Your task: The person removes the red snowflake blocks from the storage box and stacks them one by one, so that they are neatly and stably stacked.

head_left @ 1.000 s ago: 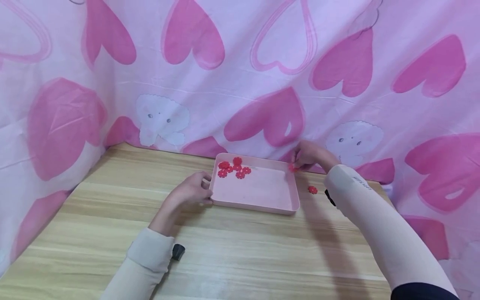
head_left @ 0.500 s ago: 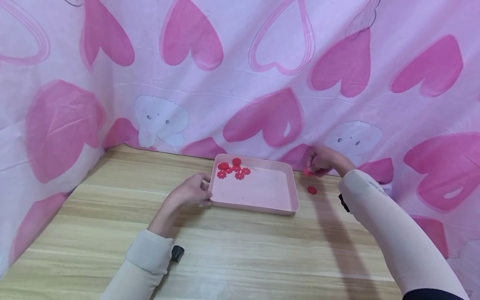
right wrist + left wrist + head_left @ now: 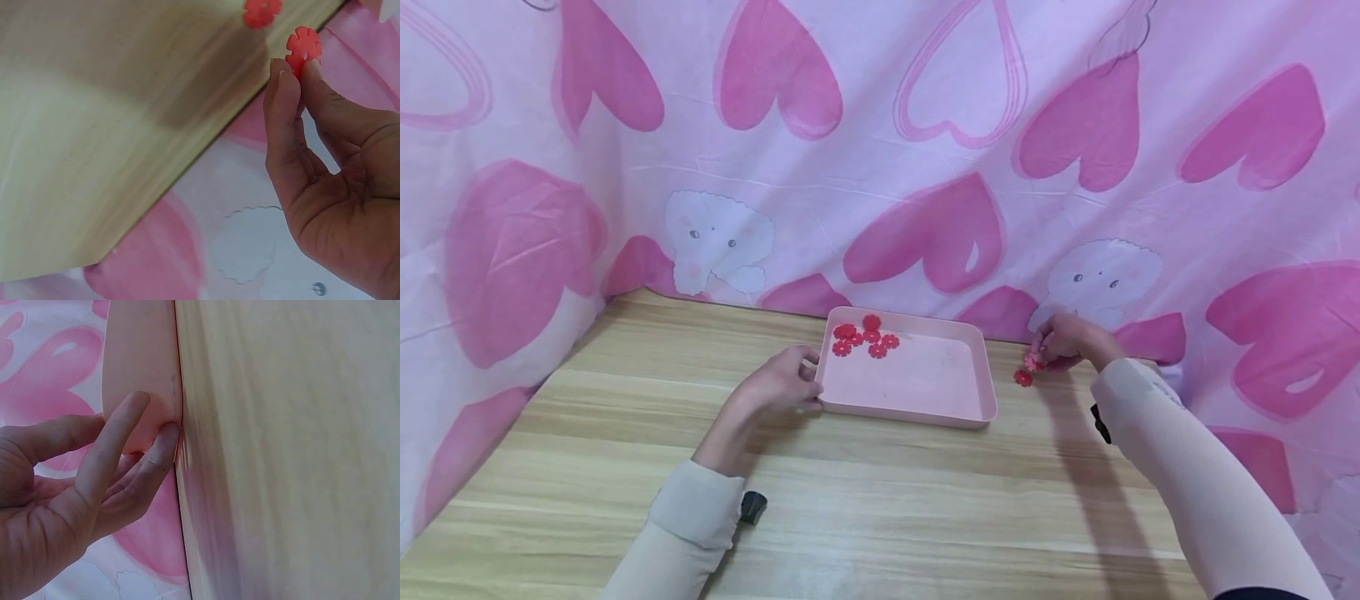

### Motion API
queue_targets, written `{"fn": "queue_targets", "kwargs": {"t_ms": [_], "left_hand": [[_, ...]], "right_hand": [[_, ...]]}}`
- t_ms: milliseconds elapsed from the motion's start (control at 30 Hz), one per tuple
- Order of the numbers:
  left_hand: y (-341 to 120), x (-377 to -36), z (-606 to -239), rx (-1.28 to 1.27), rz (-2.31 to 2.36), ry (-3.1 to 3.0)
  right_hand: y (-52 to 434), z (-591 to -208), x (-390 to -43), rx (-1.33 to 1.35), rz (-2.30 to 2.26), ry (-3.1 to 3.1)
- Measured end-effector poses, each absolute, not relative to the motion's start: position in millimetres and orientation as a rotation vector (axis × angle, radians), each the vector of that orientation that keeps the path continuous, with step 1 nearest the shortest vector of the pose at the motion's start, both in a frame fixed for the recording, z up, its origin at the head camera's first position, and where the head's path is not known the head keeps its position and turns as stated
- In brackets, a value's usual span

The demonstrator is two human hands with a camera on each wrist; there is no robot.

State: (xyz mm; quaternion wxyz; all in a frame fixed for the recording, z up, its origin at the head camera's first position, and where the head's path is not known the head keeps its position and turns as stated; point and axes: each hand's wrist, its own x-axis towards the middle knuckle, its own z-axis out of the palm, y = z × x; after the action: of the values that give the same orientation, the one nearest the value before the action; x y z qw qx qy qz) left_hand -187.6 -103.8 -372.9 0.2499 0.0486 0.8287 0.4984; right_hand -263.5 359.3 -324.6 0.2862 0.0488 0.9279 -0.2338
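Note:
A shallow pink tray (image 3: pixel 910 375) lies on the table with several red notched plastic discs (image 3: pixel 872 336) grouped at its back left corner. My left hand (image 3: pixel 781 379) holds the tray at its left end; in the left wrist view the fingertips (image 3: pixel 139 400) press the tray's outer wall (image 3: pixel 140 356) around a corner. To the right of the tray, my right hand (image 3: pixel 1066 342) pinches one red notched disc (image 3: pixel 304 50) between thumb and fingers. Just beside it a second red disc (image 3: pixel 1023 378) lies on the table, also visible in the right wrist view.
The wood-grain table (image 3: pixel 880 500) meets a pink heart-print cloth (image 3: pixel 805 208) hanging close behind the tray and along both sides. A small black piece (image 3: pixel 753 507) shows beside the left cuff.
My right hand has moved right and toward me, from the tray's right back corner to beside the loose disc, with a disc in its fingers. My left hand stays at the tray.

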Motion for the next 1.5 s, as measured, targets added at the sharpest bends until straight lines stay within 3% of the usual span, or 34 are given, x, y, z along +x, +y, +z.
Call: {"fn": "queue_targets", "kwargs": {"t_ms": [733, 1500], "left_hand": [[-102, -190, -376, 0.123, 1.384, 2.23], [-103, -190, -374, 0.122, 1.371, 2.246]], "right_hand": [[362, -359, -255, 0.14, -0.702, 2.418], [362, -346, -259, 0.019, -0.866, 2.433]]}}
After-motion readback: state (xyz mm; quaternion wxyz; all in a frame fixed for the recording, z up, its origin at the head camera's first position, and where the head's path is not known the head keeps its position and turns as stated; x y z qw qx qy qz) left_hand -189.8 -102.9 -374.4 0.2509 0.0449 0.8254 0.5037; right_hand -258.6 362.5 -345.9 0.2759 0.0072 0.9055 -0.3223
